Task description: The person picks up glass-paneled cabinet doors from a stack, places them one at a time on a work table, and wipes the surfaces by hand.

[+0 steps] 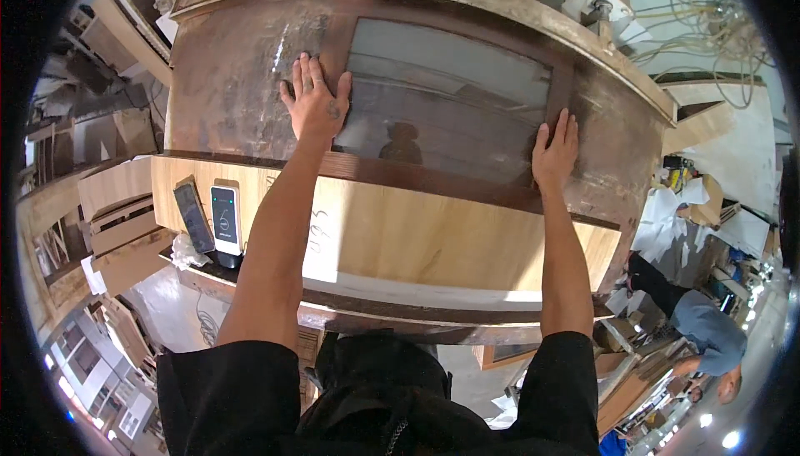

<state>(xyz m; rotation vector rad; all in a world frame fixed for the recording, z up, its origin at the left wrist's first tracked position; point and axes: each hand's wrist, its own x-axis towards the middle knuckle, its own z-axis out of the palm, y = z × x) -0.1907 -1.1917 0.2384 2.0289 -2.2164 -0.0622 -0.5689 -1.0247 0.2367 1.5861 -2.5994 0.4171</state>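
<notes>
While left hand (pixel 315 108) and right hand (pixel 556 158) lie flat at the panel's (pixel 450 94) edges, bare workbench (pixel 221 81) flanks it.

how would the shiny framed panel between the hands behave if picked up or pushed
The framed panel is probably stiff, given the straight brown frame around it. Its face mirrors a figure, so it may be glass, fragile and slick. Lying flat on the worktop, it would likely slide rather than tip.
</notes>
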